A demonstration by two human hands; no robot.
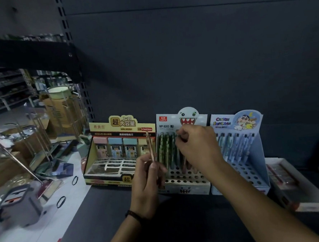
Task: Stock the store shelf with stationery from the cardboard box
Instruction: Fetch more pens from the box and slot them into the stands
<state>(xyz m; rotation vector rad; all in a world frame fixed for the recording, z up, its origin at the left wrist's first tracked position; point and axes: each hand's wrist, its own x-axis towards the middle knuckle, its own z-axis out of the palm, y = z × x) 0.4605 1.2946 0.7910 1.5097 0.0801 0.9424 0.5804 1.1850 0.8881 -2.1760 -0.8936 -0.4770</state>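
Pinkish-brown and slim, the loose pencil (150,147) stands almost upright in the left hand (147,175), pinched between thumb and fingers near its lower end, with its top leaning a little to the left. It sits just off the left edge of the monster-faced display (166,121), in front of where that display meets the yellow lead-refill display (121,127).

The coming move seems to turn on one relation. The pencil's long axis runs nearly parallel to the green pencils (165,148) racked in the display's back rows, and the free holes in its front rows lie just right of the left hand and lower. A short shift rightward and a push down should seat it.

The right hand (197,148) hangs over the display's middle with its fingers curled. Its fingertips seem to pinch the cap of a racked pencil (178,135), though blur hides the exact contact.

To the display's right stands a blue cartoon display (250,152), and all three rest on the dark shelf (179,222). Cardboard boxes (59,110) lie well to the display's left.
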